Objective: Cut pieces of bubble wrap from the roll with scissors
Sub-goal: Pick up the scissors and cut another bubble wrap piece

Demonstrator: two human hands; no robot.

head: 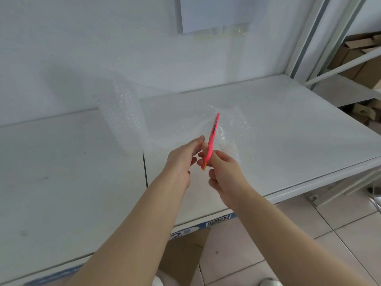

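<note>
I'm standing in what looks like a storeroom or packing area. My landmark is the white tabletop (278, 124) before me: behind it rises a bare white wall (82, 38), to its right stands grey metal shelving (309, 44) with brown cardboard boxes (354, 58) stacked beyond it, and under its front edge a flattened carton (185, 250) lies on the pale tiled floor (288, 234).

I see the bubble wrap roll (121, 112) on the table (288, 124), behind-left of my hands; shelving (338, 65) stands right.
</note>
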